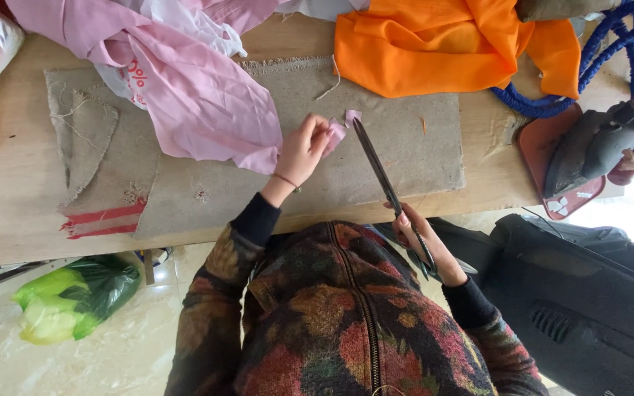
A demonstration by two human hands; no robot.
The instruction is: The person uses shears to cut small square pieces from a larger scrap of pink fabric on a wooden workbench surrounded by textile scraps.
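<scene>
At the table edge, left hand (304,150) pinches pink fabric (207,103), right hand (423,246) grips scissors (387,183) — blades near fingertips, could nick them.

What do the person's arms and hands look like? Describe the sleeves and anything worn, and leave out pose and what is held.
Both arms wear a knitted jacket in a dark, mottled pattern of red, orange, green and black, with a zip down the front. Plain black cuffs stick out at both wrists. The left hand is bare, with a thin bracelet at the wrist. The right hand is bare; no ring or watch is visible.
</scene>
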